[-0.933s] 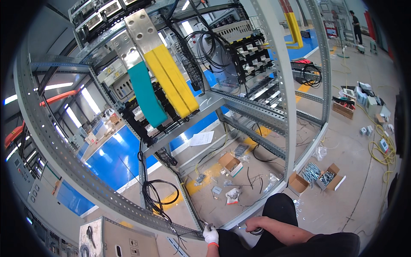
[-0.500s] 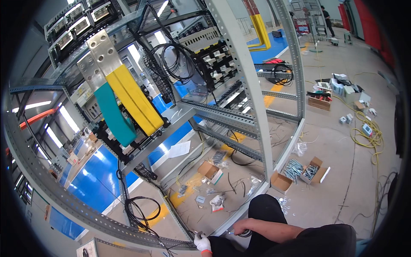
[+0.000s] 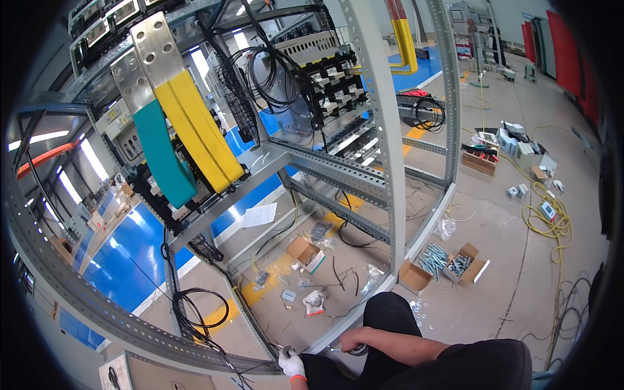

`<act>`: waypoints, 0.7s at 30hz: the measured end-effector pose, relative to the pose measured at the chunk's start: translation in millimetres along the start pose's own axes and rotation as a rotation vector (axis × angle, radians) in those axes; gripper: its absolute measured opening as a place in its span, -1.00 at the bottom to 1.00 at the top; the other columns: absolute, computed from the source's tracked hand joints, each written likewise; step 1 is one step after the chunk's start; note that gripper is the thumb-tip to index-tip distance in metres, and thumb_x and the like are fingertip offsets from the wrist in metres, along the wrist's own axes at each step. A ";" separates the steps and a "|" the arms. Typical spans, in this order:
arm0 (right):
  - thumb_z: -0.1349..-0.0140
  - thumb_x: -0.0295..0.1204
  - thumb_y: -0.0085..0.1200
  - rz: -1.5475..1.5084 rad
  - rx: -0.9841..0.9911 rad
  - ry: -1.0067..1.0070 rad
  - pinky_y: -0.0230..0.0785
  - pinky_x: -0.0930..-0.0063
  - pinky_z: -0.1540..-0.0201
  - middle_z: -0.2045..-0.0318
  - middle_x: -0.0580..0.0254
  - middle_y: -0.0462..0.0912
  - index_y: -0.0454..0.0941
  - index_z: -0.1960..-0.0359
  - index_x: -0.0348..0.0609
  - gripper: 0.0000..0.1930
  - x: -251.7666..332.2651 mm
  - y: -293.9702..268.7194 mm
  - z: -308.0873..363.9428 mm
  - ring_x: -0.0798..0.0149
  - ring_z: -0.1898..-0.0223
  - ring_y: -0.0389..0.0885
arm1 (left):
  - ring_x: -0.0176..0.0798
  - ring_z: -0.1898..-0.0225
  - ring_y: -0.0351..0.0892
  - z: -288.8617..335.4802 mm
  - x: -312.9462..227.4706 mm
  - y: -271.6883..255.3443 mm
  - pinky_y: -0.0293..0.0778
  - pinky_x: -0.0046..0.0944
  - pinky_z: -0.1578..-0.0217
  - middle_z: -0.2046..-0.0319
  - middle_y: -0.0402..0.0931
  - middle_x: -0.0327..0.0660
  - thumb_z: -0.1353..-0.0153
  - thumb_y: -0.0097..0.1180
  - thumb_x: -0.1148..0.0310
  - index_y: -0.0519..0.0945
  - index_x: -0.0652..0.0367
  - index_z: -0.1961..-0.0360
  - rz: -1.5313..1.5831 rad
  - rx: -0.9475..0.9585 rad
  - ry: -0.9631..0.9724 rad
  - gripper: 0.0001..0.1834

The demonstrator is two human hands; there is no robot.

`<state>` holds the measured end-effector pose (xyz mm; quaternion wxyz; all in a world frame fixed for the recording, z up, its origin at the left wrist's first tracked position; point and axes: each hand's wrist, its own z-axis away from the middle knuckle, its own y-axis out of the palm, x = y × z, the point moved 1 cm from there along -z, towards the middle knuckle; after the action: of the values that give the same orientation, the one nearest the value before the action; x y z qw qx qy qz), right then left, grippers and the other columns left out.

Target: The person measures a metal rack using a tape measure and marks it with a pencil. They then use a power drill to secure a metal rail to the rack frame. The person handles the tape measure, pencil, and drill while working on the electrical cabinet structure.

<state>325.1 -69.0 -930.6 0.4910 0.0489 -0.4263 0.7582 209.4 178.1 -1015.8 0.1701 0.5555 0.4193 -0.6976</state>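
Observation:
In a white glove with an orange cuff, my left hand (image 3: 290, 363) is at the lower corner of the metal cabinet frame (image 3: 390, 195). Its fingers are pinched together at the frame's bottom rail; what they hold, if anything, is too small to make out. My bare right hand (image 3: 353, 338) is closed beside it, over my bent leg. A shiny metal tip and a dark rounded part show by its fingers, but the thing's kind is unclear. Black cables (image 3: 201, 312) hang coiled to the left of my gloved hand.
Yellow (image 3: 195, 133) and teal (image 3: 162, 156) sleeved busbars rise inside the frame. An open box of bolts (image 3: 465, 263), loose bolts (image 3: 434, 260) and washers (image 3: 419, 313) lie to the right. Inside the frame are a small carton (image 3: 304, 252) and a crumpled glove (image 3: 315, 302). A yellow cord (image 3: 552, 224) lies farther right.
The whole view has shifted slightly, so the frame and floor items appear higher and farther left. Both hands keep nearly the same place at the frame's lower corner.

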 end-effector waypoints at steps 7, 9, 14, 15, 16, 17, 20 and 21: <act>-0.11 -0.13 0.11 0.018 0.009 -0.004 0.52 0.12 -0.01 0.06 -0.05 0.73 0.71 0.09 -0.24 -0.53 8.6 -8.5 11.7 -0.05 0.05 0.70 | -0.33 0.58 0.51 -11.4 26.4 3.3 0.46 -0.31 0.54 0.37 0.62 -0.08 -0.32 -0.05 0.61 0.58 0.34 0.11 0.019 -0.035 0.143 -0.81; -0.11 -0.14 0.11 0.008 -0.013 -0.013 0.51 0.11 0.00 0.07 -0.04 0.73 0.71 0.10 -0.25 -0.53 2.0 -0.2 -0.8 -0.04 0.05 0.70 | -0.33 0.58 0.51 -17.2 33.5 2.6 0.46 -0.31 0.55 0.36 0.62 -0.09 -0.32 -0.05 0.62 0.57 0.33 0.10 0.001 -0.042 0.191 -0.80; -0.09 -0.17 0.12 -0.018 -0.042 0.003 0.53 0.12 0.03 0.10 -0.04 0.74 0.72 0.11 -0.26 -0.55 -1.5 3.8 -3.4 -0.02 0.09 0.72 | -0.32 0.58 0.51 -16.8 39.1 5.5 0.45 -0.32 0.56 0.35 0.61 -0.08 -0.33 -0.06 0.62 0.56 0.32 0.10 -0.021 -0.047 0.209 -0.81; -0.08 -0.18 0.13 -0.027 -0.050 0.010 0.53 0.12 0.04 0.11 -0.04 0.75 0.72 0.12 -0.26 -0.56 -2.1 4.7 -4.2 -0.02 0.09 0.72 | -0.32 0.57 0.50 -16.9 39.2 5.7 0.44 -0.32 0.56 0.34 0.61 -0.08 -0.33 -0.06 0.63 0.55 0.32 0.10 -0.023 -0.048 0.208 -0.81; -0.08 -0.18 0.13 -0.026 -0.044 0.010 0.53 0.13 0.04 0.12 -0.04 0.75 0.72 0.12 -0.26 -0.56 -1.9 5.4 -5.4 -0.02 0.10 0.72 | -0.32 0.57 0.50 -16.8 40.5 4.6 0.44 -0.31 0.56 0.34 0.60 -0.08 -0.33 -0.06 0.63 0.55 0.31 0.10 -0.026 -0.051 0.205 -0.81; -0.08 -0.18 0.13 -0.026 -0.037 0.009 0.54 0.13 0.05 0.12 -0.04 0.75 0.72 0.12 -0.26 -0.56 -1.3 6.0 -7.1 -0.03 0.10 0.72 | -0.32 0.57 0.50 -17.6 41.6 3.6 0.44 -0.31 0.56 0.34 0.59 -0.08 -0.33 -0.06 0.64 0.53 0.30 0.10 -0.024 -0.052 0.194 -0.82; -0.08 -0.18 0.14 -0.020 -0.035 0.013 0.54 0.14 0.05 0.13 -0.04 0.75 0.72 0.12 -0.27 -0.56 -1.5 7.2 -8.6 -0.03 0.10 0.73 | -0.24 0.47 0.54 -15.8 40.3 2.7 0.46 -0.26 0.41 0.34 0.59 -0.07 -0.31 -0.05 0.64 0.51 0.29 0.12 -0.014 -0.049 0.123 -0.83; -0.08 -0.18 0.14 -0.018 -0.037 0.015 0.54 0.14 0.05 0.13 -0.05 0.75 0.72 0.12 -0.27 -0.56 -2.0 7.6 -8.6 -0.03 0.10 0.73 | -0.16 0.36 0.58 -13.7 38.8 2.5 0.48 -0.20 0.27 0.33 0.60 -0.04 -0.28 -0.04 0.64 0.51 0.31 0.13 -0.007 -0.045 0.074 -0.83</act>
<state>323.2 -65.6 -941.6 0.5017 0.0377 -0.4361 0.7461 207.2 196.1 -1052.8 0.1643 0.5755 0.4431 -0.6675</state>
